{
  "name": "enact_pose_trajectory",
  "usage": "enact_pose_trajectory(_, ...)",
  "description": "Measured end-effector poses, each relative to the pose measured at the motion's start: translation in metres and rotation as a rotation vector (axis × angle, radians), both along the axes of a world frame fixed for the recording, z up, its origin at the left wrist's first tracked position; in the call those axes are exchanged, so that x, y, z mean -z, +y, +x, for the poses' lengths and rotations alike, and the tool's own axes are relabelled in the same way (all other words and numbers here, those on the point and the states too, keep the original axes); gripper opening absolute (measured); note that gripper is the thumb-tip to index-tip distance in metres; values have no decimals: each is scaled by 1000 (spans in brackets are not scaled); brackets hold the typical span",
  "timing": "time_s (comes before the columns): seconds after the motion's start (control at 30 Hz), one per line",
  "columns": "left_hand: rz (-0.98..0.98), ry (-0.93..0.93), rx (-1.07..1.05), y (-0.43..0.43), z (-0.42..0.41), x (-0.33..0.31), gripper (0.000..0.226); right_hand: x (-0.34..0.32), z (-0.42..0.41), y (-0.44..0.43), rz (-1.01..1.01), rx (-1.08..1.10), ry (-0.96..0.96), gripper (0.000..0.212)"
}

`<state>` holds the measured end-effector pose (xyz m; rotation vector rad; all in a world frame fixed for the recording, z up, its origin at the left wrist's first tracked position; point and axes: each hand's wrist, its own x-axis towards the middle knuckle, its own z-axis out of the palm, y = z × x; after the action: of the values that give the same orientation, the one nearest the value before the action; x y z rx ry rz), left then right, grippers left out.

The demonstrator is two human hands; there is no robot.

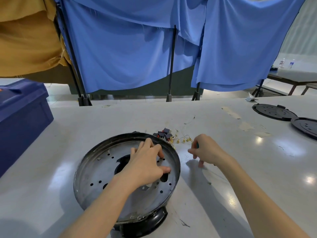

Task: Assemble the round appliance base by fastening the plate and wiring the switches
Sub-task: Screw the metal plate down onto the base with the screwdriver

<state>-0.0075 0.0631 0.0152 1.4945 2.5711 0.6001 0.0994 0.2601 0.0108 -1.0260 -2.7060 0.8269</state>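
1. Base [80, 162] lies on the table [103, 121], right in front of the person, with its open side up.
2. It is round, so it has no long side. A black lump [151, 222] on its near edge points at the person.
3. The gray plate [96, 172] lies flat inside the base. It has many small holes and one big hole [121, 162] in the middle.
4. The left hand [145, 162] rests on the plate, on the far right part. Its fingers [149, 141] are spread and nearly straight and reach to the far rim. The thumb lies by a dark slot near the right rim.
5. The right hand [207, 150] is over the table, just right of the base. Its fingers are curled, and one finger [201, 163] points down and touches the table. A bit of blue-green shows behind the hand. I cannot tell if the hand holds it.
6. The switches [163, 133], black with red, lie in a small heap just past the far rim.
7. Thin wires [183, 140] with gold ends lie next to the switches, near the right hand.
8. Two black round lids [272, 112] lie far off to the right.
9. A blue box [22, 117] stands at the left edge, and blue cloth [120, 48] hangs behind the table.
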Motion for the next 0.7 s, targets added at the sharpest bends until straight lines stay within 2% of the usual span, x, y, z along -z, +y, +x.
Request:
enact_pose_trajectory(0.13, 55, -102, 8, -2, 0, -4, 32, -31, 1, -24, -190, -171, 316, 11)
enact_pose_trajectory(0.3, 308, -228, 68, -5, 1, -14, 12, -50, -1, -47, -335, -394, 367, 7)
enact_pose_trajectory(0.43, 357, -197, 64, -6, 2, -19, 17, -48, -4, -55, -347, -389, 442, 11)
enact_pose_trajectory(0.6, 305, -166, 88, -10, 1, -17, 25, -45, -6, -57, -351, -380, 443, 10)
enact_pose_trajectory(0.7, 265, -174, 89, -14, -2, -20, 27, -39, -10, -57, -265, -246, 492, 12)
